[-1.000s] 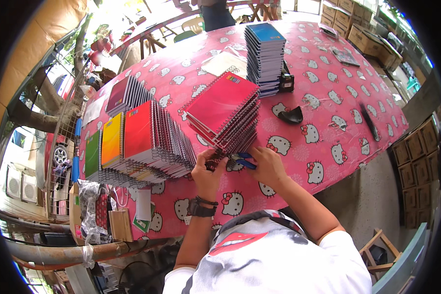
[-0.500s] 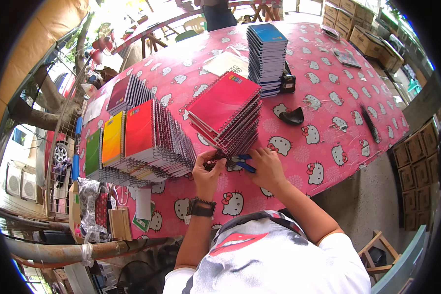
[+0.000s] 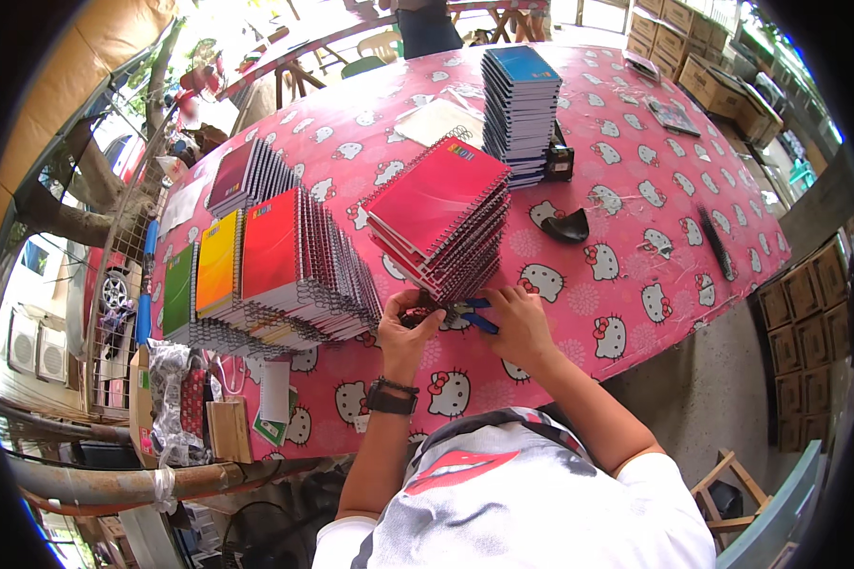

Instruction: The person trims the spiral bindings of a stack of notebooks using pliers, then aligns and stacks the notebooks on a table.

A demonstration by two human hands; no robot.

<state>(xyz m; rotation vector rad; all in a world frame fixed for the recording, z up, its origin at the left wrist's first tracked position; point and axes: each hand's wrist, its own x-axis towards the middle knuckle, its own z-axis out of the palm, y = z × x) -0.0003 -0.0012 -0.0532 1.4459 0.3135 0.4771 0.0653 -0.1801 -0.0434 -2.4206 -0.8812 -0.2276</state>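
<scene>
A tall stack of pink-red spiral notebooks (image 3: 436,199) stands in front of me, slightly fanned, its wire bindings facing right and near. At the stack's lowest near corner, my left hand (image 3: 408,332), with a dark band on the wrist, pinches the coil end of a spiral notebook (image 3: 414,314). My right hand (image 3: 519,327) is closed around pliers with blue handles (image 3: 478,321). Their jaws point left at that coil end, close to my left fingertips. Whether the jaws bite the wire is too small to tell.
Left of the stack stand red (image 3: 270,242), yellow (image 3: 219,261), green (image 3: 178,292) and purple notebooks (image 3: 232,180). A tall blue notebook stack (image 3: 520,114) rises behind. A black dish-like object (image 3: 566,226) and a dark brush-like strip (image 3: 716,242) lie rightward on the pink tablecloth (image 3: 560,322).
Both hands stay at the same corner of the stack. My left fingers and the pliers have shifted only slightly.
</scene>
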